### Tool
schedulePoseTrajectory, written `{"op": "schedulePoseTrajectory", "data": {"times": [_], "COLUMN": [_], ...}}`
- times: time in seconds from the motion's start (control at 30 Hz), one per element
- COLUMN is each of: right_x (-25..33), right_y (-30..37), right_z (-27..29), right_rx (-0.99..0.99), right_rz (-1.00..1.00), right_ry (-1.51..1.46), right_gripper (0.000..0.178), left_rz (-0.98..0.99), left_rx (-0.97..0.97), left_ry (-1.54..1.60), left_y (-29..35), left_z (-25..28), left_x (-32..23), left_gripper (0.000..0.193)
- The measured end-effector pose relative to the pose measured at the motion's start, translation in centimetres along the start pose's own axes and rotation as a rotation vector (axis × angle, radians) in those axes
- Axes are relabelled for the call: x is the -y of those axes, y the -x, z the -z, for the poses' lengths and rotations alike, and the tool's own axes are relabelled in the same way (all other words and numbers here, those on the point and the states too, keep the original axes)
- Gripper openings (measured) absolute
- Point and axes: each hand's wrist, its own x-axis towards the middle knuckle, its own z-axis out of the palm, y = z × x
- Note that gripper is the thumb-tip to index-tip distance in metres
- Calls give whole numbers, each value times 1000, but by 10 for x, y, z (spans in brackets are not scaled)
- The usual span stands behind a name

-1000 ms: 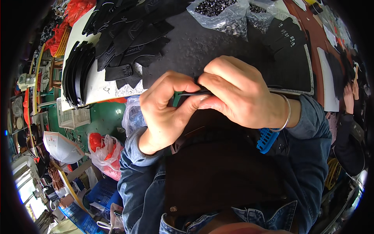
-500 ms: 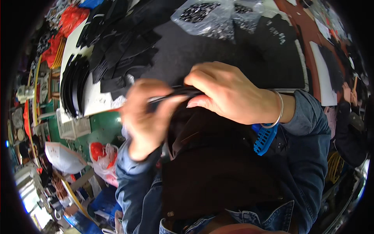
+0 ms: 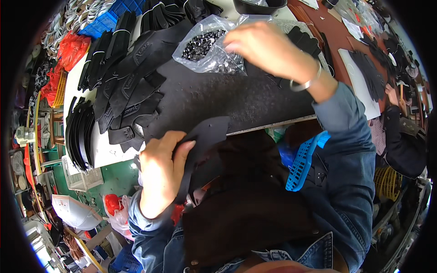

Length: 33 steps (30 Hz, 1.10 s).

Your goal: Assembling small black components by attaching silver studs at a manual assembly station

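Observation:
My left hand [image 3: 160, 170], near the table's front edge, grips a curved flat black piece [image 3: 208, 133], apparently leather or a similar sheet, between thumb and fingers. The piece rises to a broad end near the edge, while its lower part hangs down beside my apron. Over at the far middle of the table, my right hand [image 3: 261, 45] reaches to a clear plastic bag [image 3: 186, 60] of small shiny dark parts [image 3: 202, 45]. Its fingers are drawn together at the bag's right side; whatever they pinch is hidden.
Overlapping black cut pieces [image 3: 129, 86] cover the table's left side, beside a stack of curved black strips [image 3: 79, 134]. A dark mat [image 3: 209, 98] lies in front of me. A blue plastic basket [image 3: 300, 166] is by my right side. Another person's hand [image 3: 392, 94] shows far right.
My hands have separated. My right hand has let go of the black piece and moved far across to the bag; my left hand keeps the piece, slightly lower.

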Motion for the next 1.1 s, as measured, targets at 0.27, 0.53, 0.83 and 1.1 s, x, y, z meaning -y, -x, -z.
{"op": "schedulePoseTrajectory", "data": {"times": [0.27, 0.53, 0.83, 1.1], "right_x": [-51, -77, 6, 101], "right_y": [-1, 4, -1, 13], "right_z": [-24, -39, 5, 4], "right_rx": [72, 192, -72, 0], "right_rz": [-305, -205, -359, -113], "right_ry": [147, 273, -740, -1010], "right_gripper": [22, 14, 5, 10], "left_rz": [108, 159, 259, 181], "left_rx": [92, 125, -3, -43], "left_ry": [164, 238, 280, 288], "left_y": [12, 13, 13, 12], "left_z": [-13, -16, -13, -8], "left_x": [10, 9, 12, 1], "left_gripper": [12, 13, 13, 12]}}
